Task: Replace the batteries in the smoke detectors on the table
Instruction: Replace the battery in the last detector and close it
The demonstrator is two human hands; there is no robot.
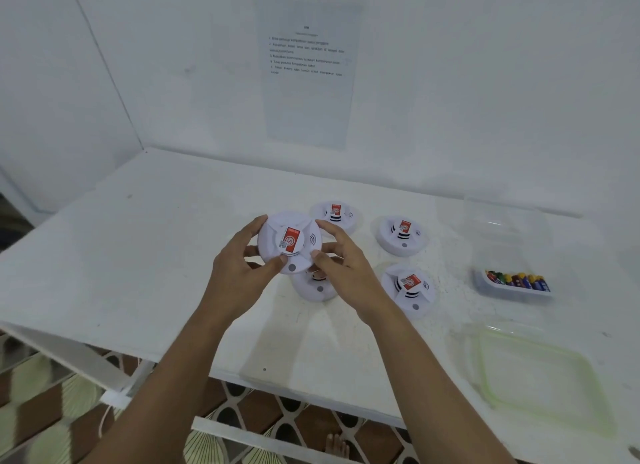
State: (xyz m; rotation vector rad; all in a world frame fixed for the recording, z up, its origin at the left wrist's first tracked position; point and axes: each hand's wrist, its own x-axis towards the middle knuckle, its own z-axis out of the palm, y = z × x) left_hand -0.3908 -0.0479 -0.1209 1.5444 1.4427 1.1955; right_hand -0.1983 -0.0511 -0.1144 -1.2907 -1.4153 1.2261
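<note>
While detector hangs over table, pinched at opposite rims by left hand and right hand, shows sticker face upward (battery side hidden beneath); probably wants flipping, hands equally near.

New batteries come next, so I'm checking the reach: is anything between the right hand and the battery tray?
Yes: the far-right detector and near-right detector lie between the right hand and the battery tray. A reach would likely pass over them.
</note>
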